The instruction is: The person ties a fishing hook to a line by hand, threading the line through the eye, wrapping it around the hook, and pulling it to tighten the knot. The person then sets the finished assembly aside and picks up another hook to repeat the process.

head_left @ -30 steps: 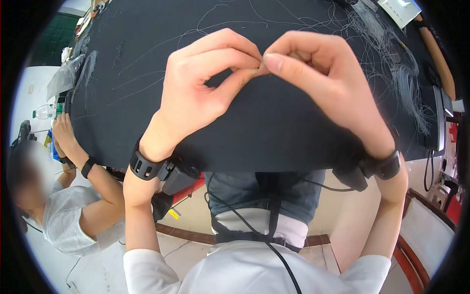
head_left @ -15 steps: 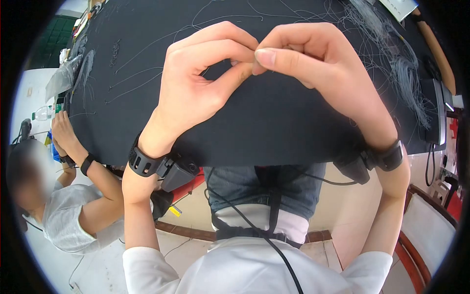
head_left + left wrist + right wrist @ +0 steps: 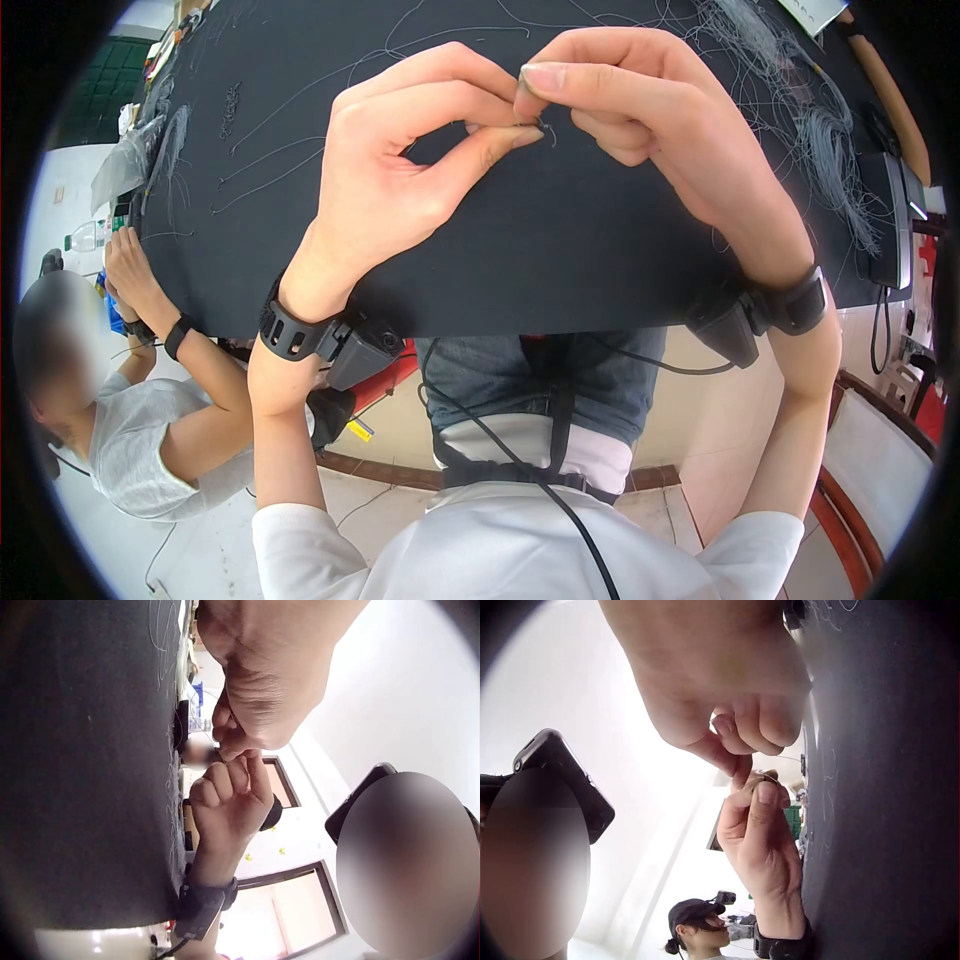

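Observation:
My left hand (image 3: 400, 150) pinches a small dark fish hook (image 3: 547, 130) between thumb and fingers; its curved end pokes out past the thumb tip. In the right wrist view the hook (image 3: 765, 775) shows as a thin shiny curve at the left fingertips. My right hand (image 3: 650, 110) presses thumb and index finger together just above it, pinching a thin line, mostly hidden by the fingers. Its other fingers are curled. Both hands are over the black table (image 3: 520, 250), their fingertips meeting in the head view.
Tangled clear line (image 3: 780, 90) lies at the back right. Several loose strands (image 3: 270, 150) and a small dark pile (image 3: 230, 110) lie at the left. Plastic bags (image 3: 125, 170) and a bottle (image 3: 88, 236) are at the left edge, where another person (image 3: 160, 430) sits.
The right hand's fingertips have shifted up over the left fingertips, and the hook's curved end has come into view. The left hand has moved slightly left and keeps its pinch.

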{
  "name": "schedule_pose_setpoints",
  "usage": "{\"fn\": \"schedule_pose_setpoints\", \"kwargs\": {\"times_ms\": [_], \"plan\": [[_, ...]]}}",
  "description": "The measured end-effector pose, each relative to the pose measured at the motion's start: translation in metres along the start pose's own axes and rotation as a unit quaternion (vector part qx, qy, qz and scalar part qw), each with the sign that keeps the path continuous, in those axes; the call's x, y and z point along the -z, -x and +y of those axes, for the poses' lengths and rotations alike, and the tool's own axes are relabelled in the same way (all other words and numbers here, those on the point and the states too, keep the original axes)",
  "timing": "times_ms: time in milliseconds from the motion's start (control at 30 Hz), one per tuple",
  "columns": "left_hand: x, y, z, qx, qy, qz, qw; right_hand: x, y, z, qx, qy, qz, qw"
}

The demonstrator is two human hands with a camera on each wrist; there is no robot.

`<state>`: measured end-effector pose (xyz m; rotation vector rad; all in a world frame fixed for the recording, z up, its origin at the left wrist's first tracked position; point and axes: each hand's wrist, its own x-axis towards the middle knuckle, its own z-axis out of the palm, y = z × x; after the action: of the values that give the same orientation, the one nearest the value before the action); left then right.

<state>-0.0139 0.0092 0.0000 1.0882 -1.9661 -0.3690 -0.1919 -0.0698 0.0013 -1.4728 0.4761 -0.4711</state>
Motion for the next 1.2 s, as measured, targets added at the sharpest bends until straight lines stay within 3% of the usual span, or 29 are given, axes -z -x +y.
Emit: {"fn": "schedule_pose_setpoints", "kwargs": {"times_ms": [67, 300, 400, 467, 533, 600, 700, 733, 867, 967, 1067, 1200], "plan": [[-0.004, 0.0, -0.002, -0.012, 0.001, 0.032, 0.999, 0.005, 0.002, -0.003, -0.012, -0.003, -0.005, 1.0], [0.004, 0.001, 0.002, 0.002, -0.013, -0.024, 1.0, 0.01, 0.001, -0.011, -0.062, -0.107, 0.027, 0.992], [0.003, 0.001, -0.002, 0.013, -0.016, 0.005, 1.0, 0.005, -0.004, -0.005, 0.011, 0.021, 0.103, 0.994], [0.001, 0.001, -0.008, 0.031, -0.021, 0.058, 0.998, -0.014, -0.005, -0.01, 0.109, 0.145, 0.201, 0.963], [0.005, 0.002, -0.007, 0.108, 0.049, 0.081, 0.99, -0.017, -0.007, -0.009, 0.204, 0.194, 0.202, 0.938], [0.009, 0.004, -0.01, 0.164, 0.114, 0.104, 0.974, 0.002, -0.008, 0.004, 0.266, 0.163, 0.095, 0.945], [0.01, 0.004, -0.016, 0.208, 0.302, 0.115, 0.923, 0.012, -0.006, 0.001, 0.185, 0.085, 0.009, 0.979], [0.009, 0.005, -0.016, 0.22, 0.337, 0.11, 0.909, 0.01, -0.011, 0.009, 0.222, 0.052, 0.057, 0.972], [0.009, 0.004, -0.013, 0.279, 0.443, 0.081, 0.848, 0.007, -0.013, 0.01, 0.152, -0.161, 0.071, 0.973], [0.008, 0.003, -0.015, 0.322, 0.445, 0.119, 0.827, 0.022, -0.017, 0.012, 0.151, -0.19, 0.001, 0.97], [0.01, 0.005, -0.021, 0.328, 0.466, 0.146, 0.809, 0.033, -0.011, 0.001, 0.094, -0.161, 0.009, 0.982], [0.01, 0.005, -0.023, 0.318, 0.4, 0.13, 0.85, 0.041, -0.012, -0.001, 0.074, -0.222, 0.128, 0.964]]}}
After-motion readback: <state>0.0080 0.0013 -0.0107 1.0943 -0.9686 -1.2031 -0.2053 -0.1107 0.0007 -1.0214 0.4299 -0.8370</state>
